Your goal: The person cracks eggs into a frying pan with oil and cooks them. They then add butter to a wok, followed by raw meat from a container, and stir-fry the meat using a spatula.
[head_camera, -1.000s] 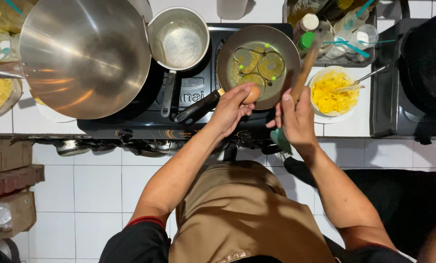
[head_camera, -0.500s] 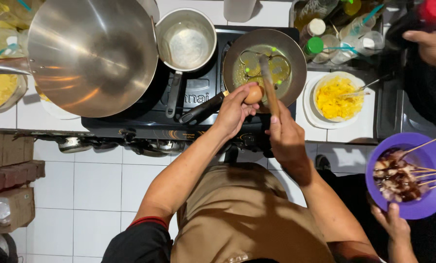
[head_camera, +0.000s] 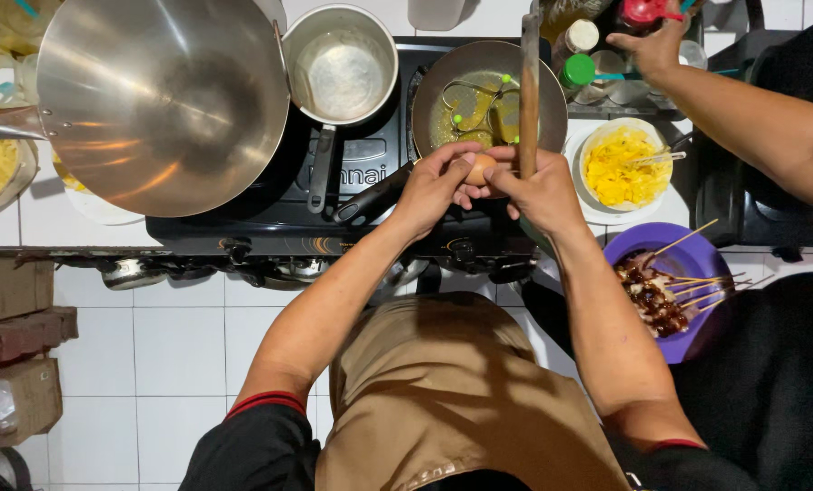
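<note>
Head view: I pinch the egg (head_camera: 479, 169) between my left hand (head_camera: 435, 186) and right hand (head_camera: 535, 191), the right also gripping an upright spatula (head_camera: 529, 91), just below the pan (head_camera: 488, 95) at top centre.

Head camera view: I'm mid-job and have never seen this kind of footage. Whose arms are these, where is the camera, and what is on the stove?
The camera sits on a person's head and looks straight down, so the two bare arms rising from the bottom edge are their own. The left hand and right hand meet over the near rim of a frying pan with oily contents. Together they hold a brown egg, and the right hand also grips a wooden spatula standing upright. On the black stove sit a large steel wok and an empty saucepan. To the right are a bowl of yellow food and a purple plate of skewers. The arm at upper right belongs to another person.
</note>
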